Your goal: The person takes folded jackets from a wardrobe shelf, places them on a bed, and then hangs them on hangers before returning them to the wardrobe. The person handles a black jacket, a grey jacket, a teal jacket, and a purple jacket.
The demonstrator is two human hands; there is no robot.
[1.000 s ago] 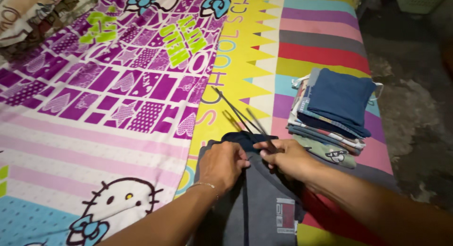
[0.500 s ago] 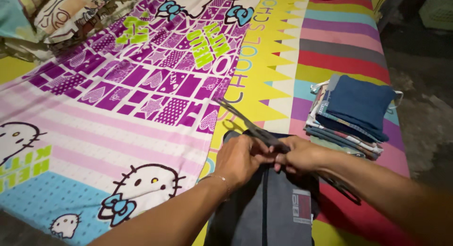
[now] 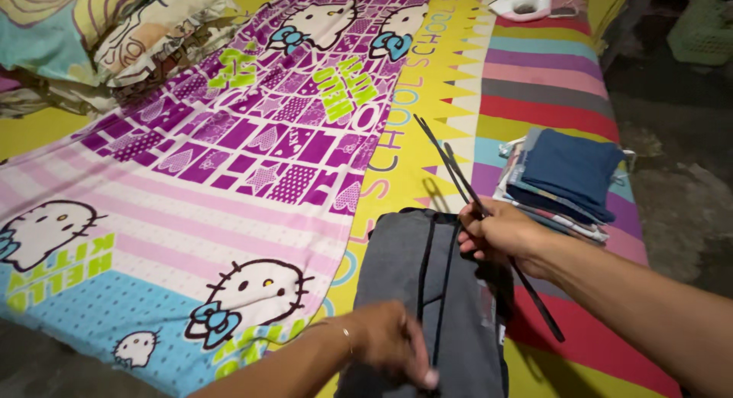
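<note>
- Where the grey folded garment [image 3: 427, 291] lies at 6 o'clock on the striped bed cover [image 3: 534, 85], both hands work on it.
- Right hand [image 3: 500, 234]: clenched around a black hanger [image 3: 466, 192], whose thin rods slant toward 11 o'clock above the garment's top edge.
- Left hand [image 3: 389, 344]: pressed on the garment's lower part, fingers curled; grip blurred, cannot tell.
- Stack of folded clothes [image 3: 565, 177]: at 2 o'clock, blue piece uppermost.
- Clothes iron [image 3: 523, 3]: at 12 o'clock, far end.
- Purple cartoon-cat blanket [image 3: 229, 154]: at 9 o'clock.

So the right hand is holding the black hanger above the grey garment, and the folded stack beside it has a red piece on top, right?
Not quite: in the head view the folded stack is topped by a dark blue piece, not red. The right hand does hold the black hanger above the grey garment.
</note>
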